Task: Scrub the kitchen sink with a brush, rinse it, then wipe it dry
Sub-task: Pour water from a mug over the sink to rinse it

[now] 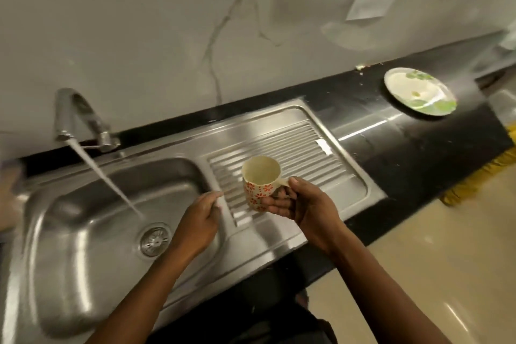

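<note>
Over the drainboard [293, 148], just right of the sink basin [83, 204], my right hand [304, 209] grips a flowered mug [261, 184] by its handle, while my left hand [201, 218], nearer the basin, lies curled at its rim, what it holds I cannot tell.

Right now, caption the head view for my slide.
Right hand holds a flowered mug over the drainboard while the tap runs into the sink.

In front of me, the black surface [405, 148] carries a floral plate [410, 89]; the steel sink [83, 246] sits set into it.
</note>
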`<act>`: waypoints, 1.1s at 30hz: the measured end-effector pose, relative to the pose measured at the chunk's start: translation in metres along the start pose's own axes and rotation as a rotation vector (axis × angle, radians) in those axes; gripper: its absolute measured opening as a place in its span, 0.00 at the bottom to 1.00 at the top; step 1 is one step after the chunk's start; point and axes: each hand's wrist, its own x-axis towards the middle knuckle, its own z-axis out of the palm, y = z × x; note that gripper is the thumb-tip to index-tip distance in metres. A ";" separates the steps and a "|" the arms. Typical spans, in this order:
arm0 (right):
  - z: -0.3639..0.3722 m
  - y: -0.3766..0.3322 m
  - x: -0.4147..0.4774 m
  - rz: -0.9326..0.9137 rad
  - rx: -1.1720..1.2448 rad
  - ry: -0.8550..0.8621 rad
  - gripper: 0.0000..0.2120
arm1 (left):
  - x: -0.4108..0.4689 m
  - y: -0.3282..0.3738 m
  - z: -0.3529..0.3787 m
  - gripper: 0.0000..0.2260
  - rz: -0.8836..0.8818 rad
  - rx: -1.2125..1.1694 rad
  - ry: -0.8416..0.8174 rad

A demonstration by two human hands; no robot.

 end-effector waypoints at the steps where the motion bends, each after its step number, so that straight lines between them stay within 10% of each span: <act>1: -0.022 -0.012 -0.008 -0.007 -0.006 0.034 0.12 | 0.005 0.012 0.022 0.17 0.019 0.004 -0.039; 16: -0.239 -0.134 -0.008 0.196 -0.689 0.180 0.16 | 0.079 0.173 0.287 0.29 0.199 0.365 -0.331; 33: -0.259 -0.149 0.023 0.338 -0.337 0.215 0.14 | 0.123 0.183 0.318 0.31 0.145 0.467 -0.283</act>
